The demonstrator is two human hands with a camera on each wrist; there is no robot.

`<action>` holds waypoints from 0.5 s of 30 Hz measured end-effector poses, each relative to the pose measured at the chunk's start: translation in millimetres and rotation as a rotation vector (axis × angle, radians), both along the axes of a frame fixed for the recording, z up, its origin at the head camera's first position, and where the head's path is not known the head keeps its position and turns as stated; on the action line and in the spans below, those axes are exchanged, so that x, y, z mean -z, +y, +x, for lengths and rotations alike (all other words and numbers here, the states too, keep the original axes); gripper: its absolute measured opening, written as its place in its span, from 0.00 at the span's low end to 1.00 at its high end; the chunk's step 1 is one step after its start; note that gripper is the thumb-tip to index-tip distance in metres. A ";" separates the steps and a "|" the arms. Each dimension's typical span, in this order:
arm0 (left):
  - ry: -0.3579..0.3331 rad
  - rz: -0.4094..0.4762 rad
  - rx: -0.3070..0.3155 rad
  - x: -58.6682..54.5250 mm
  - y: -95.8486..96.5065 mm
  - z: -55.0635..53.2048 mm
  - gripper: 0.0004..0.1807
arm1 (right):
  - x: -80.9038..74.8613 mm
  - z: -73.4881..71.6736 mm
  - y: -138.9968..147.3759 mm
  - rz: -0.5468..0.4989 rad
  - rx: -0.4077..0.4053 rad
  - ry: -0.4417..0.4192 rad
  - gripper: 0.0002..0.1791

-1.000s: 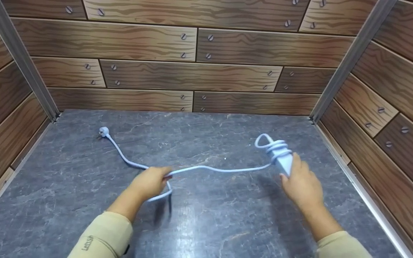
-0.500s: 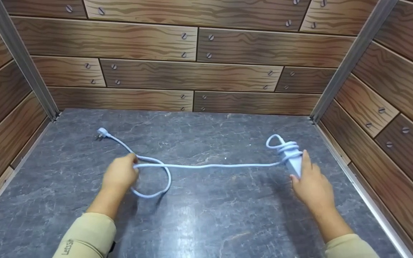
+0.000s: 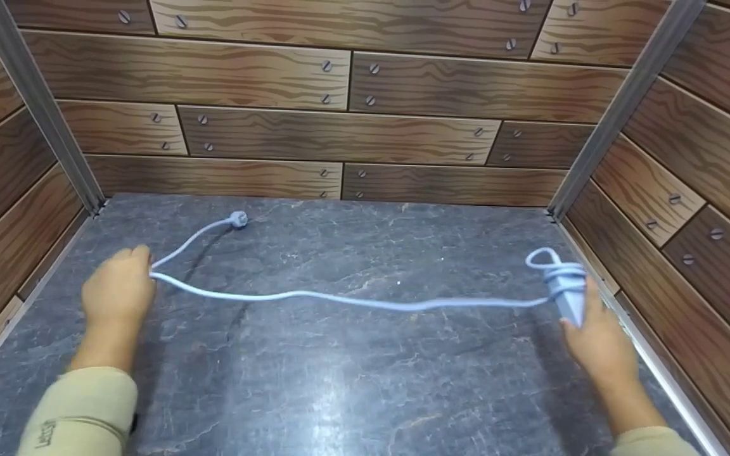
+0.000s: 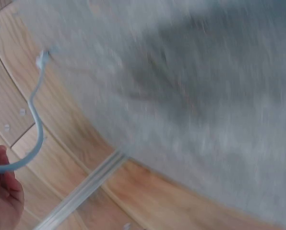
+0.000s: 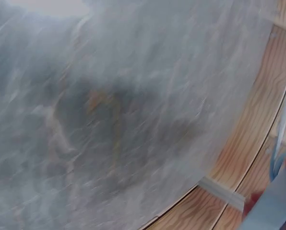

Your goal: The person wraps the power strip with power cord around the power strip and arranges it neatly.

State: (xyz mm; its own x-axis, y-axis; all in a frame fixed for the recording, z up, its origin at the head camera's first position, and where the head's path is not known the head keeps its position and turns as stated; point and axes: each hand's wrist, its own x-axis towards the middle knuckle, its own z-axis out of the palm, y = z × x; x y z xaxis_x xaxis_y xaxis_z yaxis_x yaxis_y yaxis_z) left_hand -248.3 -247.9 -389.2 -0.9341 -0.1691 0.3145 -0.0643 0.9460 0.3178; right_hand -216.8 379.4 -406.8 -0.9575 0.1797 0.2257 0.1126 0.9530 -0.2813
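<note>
A light-blue power strip (image 3: 571,307) has several turns of its own cord (image 3: 301,294) wound round it, with a small loop sticking out at the top. My right hand (image 3: 602,351) grips its lower end at the right; sockets cannot be seen. From there the cord runs slack across to my left hand (image 3: 118,291), whose curled fingers hold it. Beyond that hand a short length curves back to the plug (image 3: 238,220), which seems to hang just above the surface. In the left wrist view the plug (image 4: 42,58) dangles past my fingertips (image 4: 0,154). The right wrist view catches the strip (image 5: 272,206) at its edge.
Wood-patterned panels (image 3: 263,130) wall in the back and both sides of the dark marbled tabletop (image 3: 365,392). Metal strips (image 3: 631,101) cover the rear corners. A pale edge rail (image 3: 675,380) runs along the right side.
My left hand has slid left along the cord, drawing out the loop that lay below it. The plug has swung right. My right hand has carried the strip further right.
</note>
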 end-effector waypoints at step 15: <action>0.285 -0.100 -0.009 -102.1 36.5 -23.0 0.12 | 3.5 2.1 -11.8 0.071 -0.058 -0.030 0.44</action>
State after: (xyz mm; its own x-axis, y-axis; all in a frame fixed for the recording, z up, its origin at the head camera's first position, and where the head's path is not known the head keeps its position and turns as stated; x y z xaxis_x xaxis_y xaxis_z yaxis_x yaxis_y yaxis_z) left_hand -271.3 -211.4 -287.1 -0.8043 -0.1318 0.5794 0.0056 0.9734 0.2291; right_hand -214.7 367.7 -410.3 -0.9723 0.1082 0.2072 0.0637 0.9755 -0.2103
